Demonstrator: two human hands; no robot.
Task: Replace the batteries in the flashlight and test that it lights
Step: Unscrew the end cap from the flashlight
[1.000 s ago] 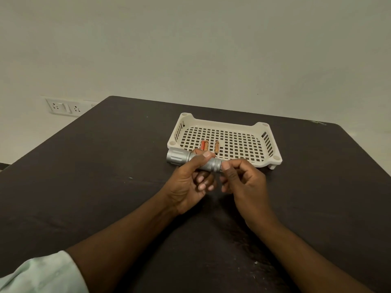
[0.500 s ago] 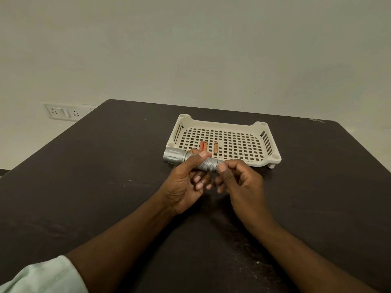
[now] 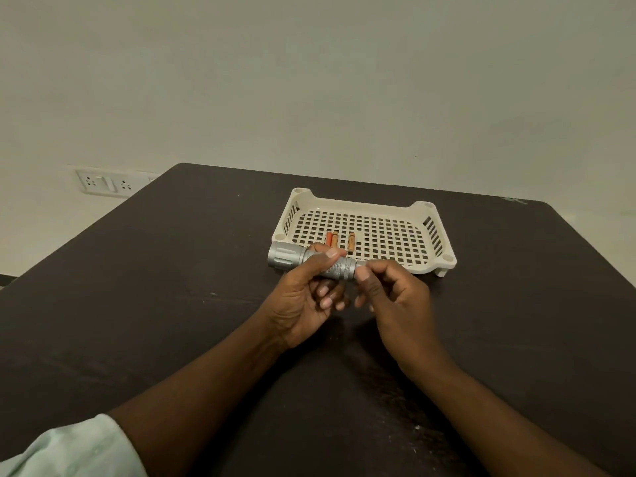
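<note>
The silver knurled-metal flashlight (image 3: 311, 262) is held level just in front of the cream perforated plastic tray (image 3: 430, 215), above the dark table (image 3: 172, 270). It looks rigid and fairly weighty; the knurled barrel offers the surest grip, the smooth head less. The left hand (image 3: 306, 294) wraps the barrel, thumb on top. The right hand (image 3: 392, 290) is curled at the tail end, fingertips pinching there, likely on the cap. Three small orange batteries (image 3: 339, 239) lie inside the tray.
</note>
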